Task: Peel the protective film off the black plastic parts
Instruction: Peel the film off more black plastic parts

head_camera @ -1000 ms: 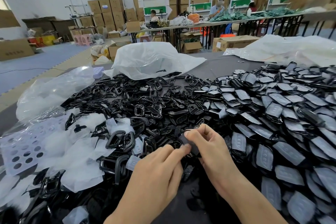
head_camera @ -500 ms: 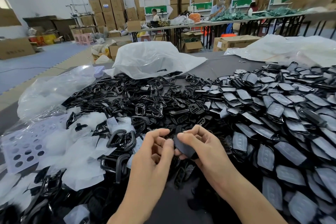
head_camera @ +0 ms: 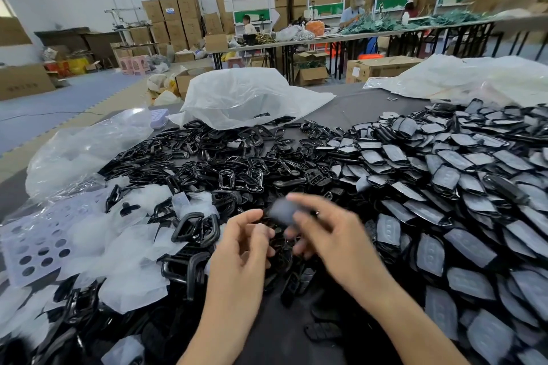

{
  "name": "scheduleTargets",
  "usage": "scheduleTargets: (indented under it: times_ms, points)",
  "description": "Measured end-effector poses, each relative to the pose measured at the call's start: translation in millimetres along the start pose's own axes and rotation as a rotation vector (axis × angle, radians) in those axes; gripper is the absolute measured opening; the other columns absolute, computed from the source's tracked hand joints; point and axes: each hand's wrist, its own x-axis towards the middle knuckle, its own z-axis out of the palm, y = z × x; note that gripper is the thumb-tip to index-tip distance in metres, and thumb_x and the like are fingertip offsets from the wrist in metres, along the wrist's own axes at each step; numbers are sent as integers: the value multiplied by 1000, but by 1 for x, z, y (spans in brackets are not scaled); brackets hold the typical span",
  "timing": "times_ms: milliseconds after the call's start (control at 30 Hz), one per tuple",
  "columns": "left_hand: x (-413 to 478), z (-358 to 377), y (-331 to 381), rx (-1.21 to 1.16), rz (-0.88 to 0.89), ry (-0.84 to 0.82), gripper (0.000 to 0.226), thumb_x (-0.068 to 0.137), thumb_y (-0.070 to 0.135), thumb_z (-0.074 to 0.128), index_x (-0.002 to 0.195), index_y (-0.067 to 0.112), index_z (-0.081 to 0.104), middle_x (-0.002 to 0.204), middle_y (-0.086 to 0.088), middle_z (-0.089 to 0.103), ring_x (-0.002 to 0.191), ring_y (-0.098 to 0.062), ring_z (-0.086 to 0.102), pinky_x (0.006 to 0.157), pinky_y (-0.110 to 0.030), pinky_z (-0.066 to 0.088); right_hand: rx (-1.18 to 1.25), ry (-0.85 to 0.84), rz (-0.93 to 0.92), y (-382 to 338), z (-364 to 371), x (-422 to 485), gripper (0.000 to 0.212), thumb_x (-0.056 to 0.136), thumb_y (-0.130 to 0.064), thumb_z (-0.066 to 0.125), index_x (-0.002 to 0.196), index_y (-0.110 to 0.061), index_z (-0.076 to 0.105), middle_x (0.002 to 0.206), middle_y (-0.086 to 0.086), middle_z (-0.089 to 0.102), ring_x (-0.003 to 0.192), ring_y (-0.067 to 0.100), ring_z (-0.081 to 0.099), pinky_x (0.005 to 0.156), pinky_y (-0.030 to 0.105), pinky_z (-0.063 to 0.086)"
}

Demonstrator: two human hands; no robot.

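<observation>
Progress looks partial to me: my right hand (head_camera: 326, 234) pinches a blurred black part (head_camera: 281, 211) above the desk (head_camera: 364, 107); fingers of my left hand (head_camera: 244, 241) curl loosely, grip unclear. Peeled film (head_camera: 118, 249) lies left; a big filmed heap (head_camera: 450, 216) waits right.

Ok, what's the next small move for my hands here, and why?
Probably bring the left hand in to the grey-faced part pinched in the right hand and catch a film edge to peel. The part looks grey like the filmed parts heaped on the right, and the left hand holds nothing. Blur hides whether a corner is already lifted.
</observation>
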Motion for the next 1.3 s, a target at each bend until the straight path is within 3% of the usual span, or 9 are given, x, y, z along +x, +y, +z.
scheduleTargets:
  times_ms: [67, 200, 400, 500, 600, 867, 1033, 1133, 1300]
  points:
    - [-6, 3, -4, 158, 113, -91, 23, 98, 25, 55, 118, 37, 53, 93, 15, 64, 73, -9, 60, 67, -10, 45, 78, 318, -48, -4, -29, 9, 38, 100, -27, 59, 132, -47, 55, 92, 0, 77, 75, 13, 74, 66, 20, 57]
    - [-13, 3, -13, 664, 412, -284, 33, 97, 48, 44, 128, 38, 45, 112, 23, 52, 104, -4, 53, 91, -19, 40, 306, 704, -30, -9, -81, 13, 92, 91, -41, 67, 160, -33, 8, 101, 12, 76, 81, 18, 76, 71, 23, 59]
    - [-7, -3, -28, 1122, 519, -289, 60, 86, 61, 46, 130, 23, 61, 130, -2, 60, 120, -25, 58, 102, -47, 48, -170, 348, -72, 2, -37, 5, 59, 99, -48, 52, 153, -40, 30, 106, -16, 74, 97, -1, 69, 81, 11, 54]
    - [5, -15, -32, 1229, 433, -164, 48, 84, 52, 52, 118, 23, 69, 120, -5, 66, 109, -30, 63, 97, -48, 49, -667, 60, -119, 14, -11, -2, 56, 101, -44, 50, 154, -39, 33, 141, -16, 55, 129, -3, 47, 109, 15, 34]
    - [13, -24, -35, 1245, 432, -90, 36, 86, 47, 48, 104, 26, 71, 105, 1, 68, 95, -26, 64, 88, -43, 47, -1127, -230, -29, 32, 2, -6, 59, 102, -54, 37, 157, -36, 24, 163, -5, 28, 148, 13, 24, 123, 30, 14]
    - [13, -25, -21, 953, 304, -1, 8, 89, 35, 65, 93, 29, 69, 81, 13, 67, 79, -17, 65, 79, -34, 49, -1149, -130, -115, 34, 8, -7, 26, 102, -44, 43, 126, -42, 54, 117, -15, 58, 109, 14, 53, 95, 30, 41]
    - [16, -30, -20, 660, 118, 38, 30, 91, 63, 42, 85, 34, 48, 70, 10, 67, 68, -14, 63, 68, -43, 52, -1046, -73, -154, 30, 11, -9, 23, 102, -41, 48, 120, -40, 61, 115, -17, 60, 108, 12, 57, 96, 31, 42]
    - [15, -27, -19, 507, 154, -16, 26, 88, 65, 42, 87, 41, 53, 81, 22, 69, 76, -1, 63, 70, -29, 48, -951, -18, -175, 26, 15, -10, 29, 100, -48, 49, 124, -38, 63, 122, -20, 57, 115, 6, 53, 105, 26, 36]
    - [7, -20, -20, 560, 260, -206, 11, 96, 57, 44, 100, 48, 50, 91, 24, 62, 92, -2, 57, 79, -28, 47, -336, -80, -88, 14, 18, -13, 25, 100, -44, 54, 123, -47, 62, 111, -25, 65, 107, -2, 61, 89, 10, 43]
